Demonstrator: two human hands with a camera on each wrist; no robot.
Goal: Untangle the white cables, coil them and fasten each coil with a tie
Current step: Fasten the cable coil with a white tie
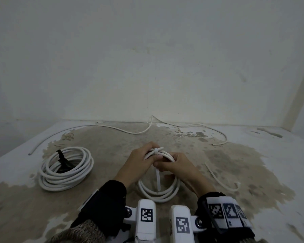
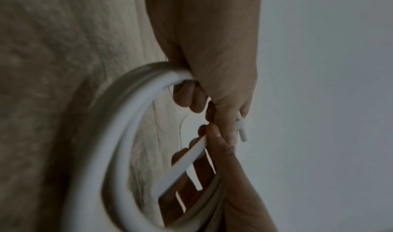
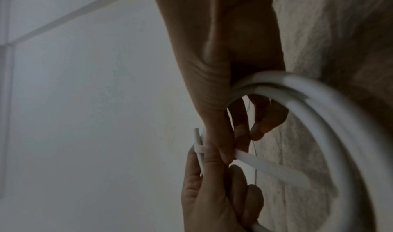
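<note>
both hands hold the small white coil [image 1: 159,190] upright off the bench, left grip [image 1: 139,161] wrapped round its top, right grip [image 1: 174,166] pinching the white tie [image 1: 158,179] hanging there

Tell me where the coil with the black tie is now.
In the head view the tied coil lies on the floor, left of the left hand.

Head cam looks fwd and down from above at both hands, mid-distance, floor and wall behind. Each wrist cam looks along its own hand, v. close. All three share the small coil [image 1: 159,192] and white tie [image 1: 157,179].
</note>
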